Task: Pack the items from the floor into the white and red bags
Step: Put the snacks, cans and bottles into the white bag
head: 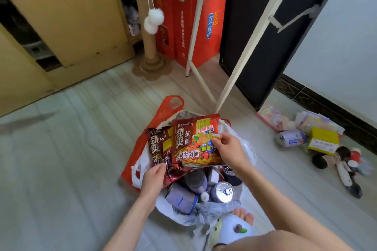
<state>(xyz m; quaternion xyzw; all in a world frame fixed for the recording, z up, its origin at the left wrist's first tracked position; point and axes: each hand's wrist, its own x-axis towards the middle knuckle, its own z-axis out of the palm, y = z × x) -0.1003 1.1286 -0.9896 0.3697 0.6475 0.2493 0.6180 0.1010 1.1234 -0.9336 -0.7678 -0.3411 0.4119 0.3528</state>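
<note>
Both hands over the bag mouth, holding flat glossy noodle packets. Right hand [228,150] pinches the right edge of the front noodle packet [194,142], thumb on the printed face, other fingers behind it; crinkly foil-type film, rectangular, red/brown with yellow panel. Left hand [153,177] grips the lower corner of two darker brown packets [160,144] fanned just behind and left of the front one, fingers curled around the bottom edge. All packets sit above the opening, overlapping. White bag [167,207] is thin crumpled plastic, mouth wide, holding cylindrical cans [222,191] with shiny pull-tab lids, lying tilted against each other. Red bag [140,149] is thin plastic too, under and behind the white one, loop handle flat on the floor. Well to the right on the pale tiled floor [71,149]: one more can on its side [290,138], a yellow cardboard box [323,141], soft tissue packs [314,121].
</note>
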